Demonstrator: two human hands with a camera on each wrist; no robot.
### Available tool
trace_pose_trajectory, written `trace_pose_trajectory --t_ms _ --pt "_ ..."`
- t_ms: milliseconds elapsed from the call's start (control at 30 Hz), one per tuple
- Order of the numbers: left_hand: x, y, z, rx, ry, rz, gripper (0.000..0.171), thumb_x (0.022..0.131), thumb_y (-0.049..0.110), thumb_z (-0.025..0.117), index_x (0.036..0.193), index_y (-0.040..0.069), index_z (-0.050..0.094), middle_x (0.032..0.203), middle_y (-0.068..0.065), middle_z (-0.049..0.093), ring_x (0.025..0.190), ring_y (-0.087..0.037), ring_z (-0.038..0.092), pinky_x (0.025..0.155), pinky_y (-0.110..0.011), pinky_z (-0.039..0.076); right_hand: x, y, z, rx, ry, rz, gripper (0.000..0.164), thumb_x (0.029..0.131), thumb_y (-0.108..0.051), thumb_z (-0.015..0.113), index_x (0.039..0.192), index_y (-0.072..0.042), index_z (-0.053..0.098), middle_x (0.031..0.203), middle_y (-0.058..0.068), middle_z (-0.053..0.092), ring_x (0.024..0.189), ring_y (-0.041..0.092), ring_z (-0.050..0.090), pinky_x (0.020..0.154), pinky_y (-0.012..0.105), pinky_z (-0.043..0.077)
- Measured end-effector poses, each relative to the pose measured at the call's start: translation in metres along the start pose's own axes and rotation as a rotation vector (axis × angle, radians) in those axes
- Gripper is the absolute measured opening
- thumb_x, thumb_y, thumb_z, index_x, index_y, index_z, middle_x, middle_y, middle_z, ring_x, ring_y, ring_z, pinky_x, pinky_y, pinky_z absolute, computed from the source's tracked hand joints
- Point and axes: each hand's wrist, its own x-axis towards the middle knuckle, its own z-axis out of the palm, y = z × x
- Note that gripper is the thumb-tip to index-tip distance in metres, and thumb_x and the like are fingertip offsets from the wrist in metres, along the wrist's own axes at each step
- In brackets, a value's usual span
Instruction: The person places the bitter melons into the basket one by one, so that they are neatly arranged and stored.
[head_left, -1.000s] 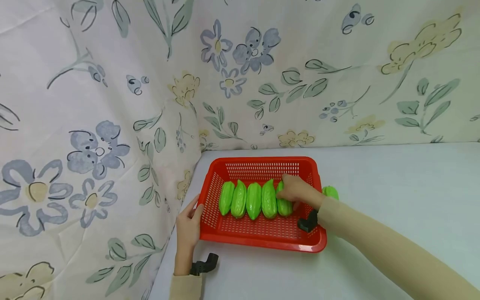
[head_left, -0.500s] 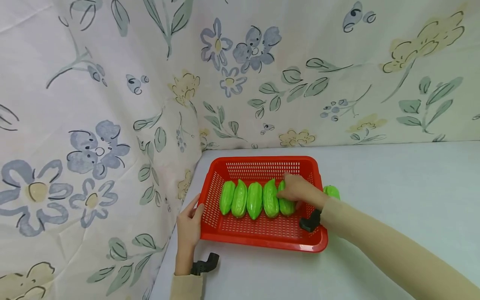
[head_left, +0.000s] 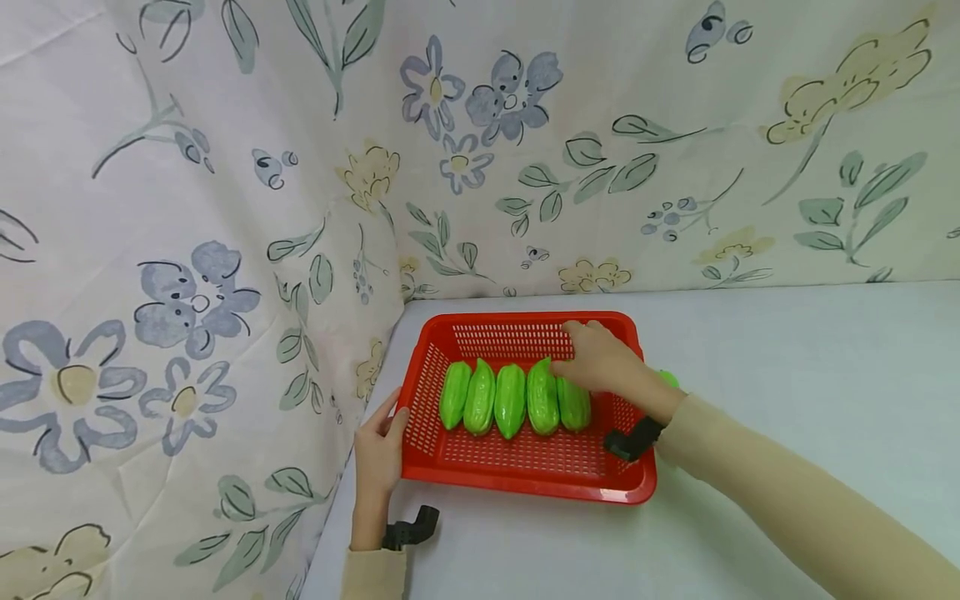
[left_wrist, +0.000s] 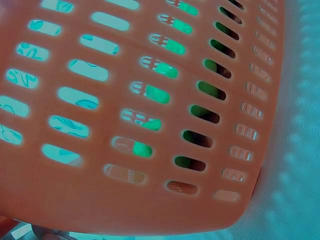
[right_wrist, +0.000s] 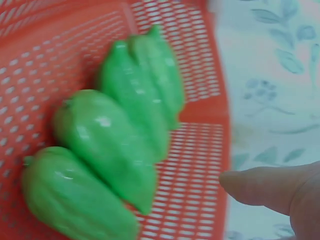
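Observation:
Several bright green, ridged bitter melons [head_left: 511, 402] lie side by side in a red plastic basket [head_left: 517, 481]. My left hand [head_left: 379, 454] grips the basket's left rim, thumb on top. Over the right end of the row is my right hand [head_left: 600, 358], fingers extended and holding nothing. It partly hides the upper end of the rightmost bitter melon [head_left: 575, 408]. In the right wrist view one digit [right_wrist: 265, 187] points toward the basket edge, apart from the melons. Through the slots in the left wrist view, green patches [left_wrist: 159, 94] show.
Outside the basket's right wall lies another green bitter melon [head_left: 669, 377], mostly hidden by my right forearm. The white table [head_left: 810, 383] stretches to the right. Floral cloth [head_left: 300, 208] hangs at the left and behind the basket.
My right hand has let go of the rightmost bitter melon and risen a little up and to the right, uncovering more of it. The left hand stays on the basket rim.

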Motion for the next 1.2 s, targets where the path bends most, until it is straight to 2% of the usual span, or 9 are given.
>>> trace_pose_trajectory --t_ms 33,100,167,233,433,633,700,1000,1200 --pt "0.0 0.0 0.0 0.003 0.001 0.0 0.043 0.107 0.034 0.057 0.148 0.023 0.061 0.111 -0.022 0.076 0.086 -0.031 0.073 0.069 -0.034 0.064 -0.001 0.0 -0.004 0.022 0.005 -0.008 0.08 0.098 -0.038 0.07 0.157 0.003 0.036 0.153 0.032 0.045 0.123 0.04 0.064 0.102 0.052 0.055" --pt "0.0 0.0 0.0 0.007 0.003 -0.004 0.043 0.107 0.034 0.057 0.148 0.023 0.061 0.11 -0.022 0.076 0.085 -0.031 0.073 0.068 -0.035 0.064 -0.004 -0.001 -0.012 0.074 0.008 -0.02 0.079 0.098 -0.038 0.07 0.156 0.003 0.037 0.151 0.031 0.047 0.091 0.031 0.075 0.087 0.043 0.061" --pt "0.0 0.001 0.0 0.011 0.002 -0.006 0.043 0.107 0.034 0.057 0.148 0.023 0.061 0.111 -0.022 0.076 0.085 -0.031 0.073 0.068 -0.035 0.064 -0.007 -0.002 -0.019 0.117 0.006 -0.038 0.078 0.098 -0.038 0.069 0.156 0.002 0.036 0.148 0.031 0.049 0.066 0.024 0.073 0.074 0.035 0.06" --pt "0.0 0.001 0.001 0.014 0.002 -0.003 0.044 0.107 0.034 0.057 0.149 0.021 0.06 0.111 -0.022 0.076 0.086 -0.031 0.073 0.068 -0.033 0.063 -0.01 -0.003 -0.025 0.144 0.014 -0.052 0.077 0.098 -0.038 0.069 0.156 0.001 0.037 0.141 0.029 0.054 0.056 0.021 0.07 0.071 0.033 0.058" --pt "-0.001 0.001 0.001 0.021 0.004 0.004 0.045 0.107 0.034 0.058 0.149 0.02 0.06 0.11 -0.022 0.076 0.087 -0.03 0.072 0.069 -0.029 0.062 -0.023 -0.01 -0.038 0.168 0.062 -0.11 0.074 0.098 -0.035 0.07 0.155 0.001 0.04 0.134 0.028 0.058 0.056 0.019 0.069 0.079 0.04 0.061" --pt "-0.001 0.0 0.0 0.026 0.0 -0.001 0.044 0.107 0.034 0.058 0.149 0.021 0.06 0.112 -0.022 0.076 0.09 -0.031 0.073 0.071 -0.032 0.063 -0.035 -0.011 -0.039 0.191 0.049 -0.139 0.072 0.098 -0.034 0.07 0.153 0.003 0.042 0.132 0.028 0.059 0.054 0.015 0.067 0.071 0.035 0.06" --pt "-0.001 0.0 0.0 0.028 0.004 -0.001 0.044 0.107 0.034 0.057 0.149 0.021 0.06 0.112 -0.021 0.076 0.09 -0.03 0.072 0.071 -0.03 0.062 -0.038 -0.011 -0.038 0.195 0.045 -0.144 0.071 0.098 -0.034 0.07 0.153 0.003 0.043 0.133 0.028 0.059 0.054 0.014 0.067 0.073 0.034 0.061" --pt "-0.001 0.001 0.001 0.015 0.005 0.002 0.044 0.107 0.033 0.058 0.148 0.021 0.061 0.112 -0.023 0.076 0.087 -0.03 0.073 0.07 -0.034 0.064 -0.044 -0.003 -0.043 0.226 0.062 -0.133 0.07 0.097 -0.033 0.071 0.152 0.0 0.044 0.134 0.028 0.057 0.058 0.018 0.07 0.06 0.031 0.06" --pt "-0.001 0.002 0.001 0.016 0.004 -0.006 0.045 0.107 0.034 0.058 0.149 0.019 0.06 0.113 -0.023 0.076 0.088 -0.031 0.073 0.07 -0.036 0.064 -0.054 0.007 -0.052 0.209 0.089 -0.129 0.069 0.097 -0.036 0.071 0.15 0.001 0.048 0.135 0.029 0.059 0.076 0.021 0.071 0.061 0.031 0.061"
